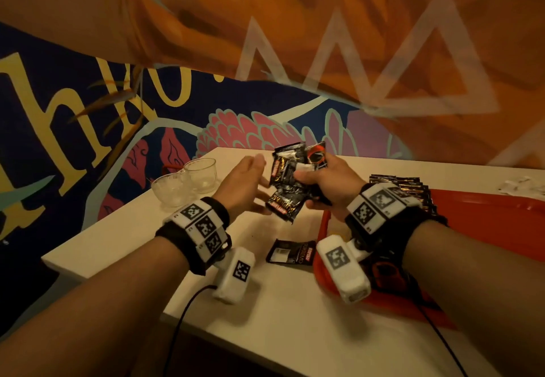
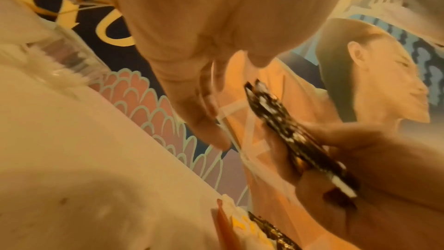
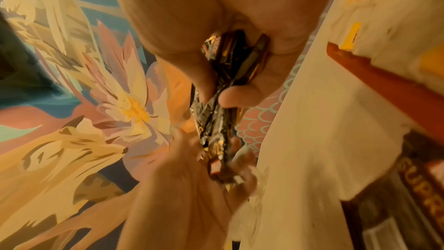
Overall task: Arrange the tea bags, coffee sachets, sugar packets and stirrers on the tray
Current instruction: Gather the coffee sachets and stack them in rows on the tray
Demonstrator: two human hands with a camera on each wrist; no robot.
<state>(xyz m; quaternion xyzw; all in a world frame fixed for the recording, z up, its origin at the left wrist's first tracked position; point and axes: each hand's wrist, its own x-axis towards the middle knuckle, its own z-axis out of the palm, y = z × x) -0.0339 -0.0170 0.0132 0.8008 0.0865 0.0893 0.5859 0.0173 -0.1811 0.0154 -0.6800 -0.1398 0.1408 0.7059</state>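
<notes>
Here: both hands raised over the table, a bunch of black coffee sachets between them.

Right hand (image 1: 327, 183) grips the fanned bunch of sachets (image 1: 290, 176), thumb on the near face and fingers curled behind; in the right wrist view the thumb tip and a fingertip pinch the packets together. Left hand (image 1: 244, 185) is held beside the bunch with fingers straight and close together, fingertips touching the lower packets; whether any is pinched, cannot tell. One loose sachet (image 1: 290, 252) lies flat on the white table (image 1: 124, 229), just beside the left edge of the red tray (image 1: 501, 223). A row of overlapping sachets (image 1: 410, 189) sits at the tray's far edge, behind the right wrist. Two clear glass cups (image 1: 185, 180) stand together near the table's far left corner. White packets (image 1: 522, 186), blurred, lie at the far right.
</notes>
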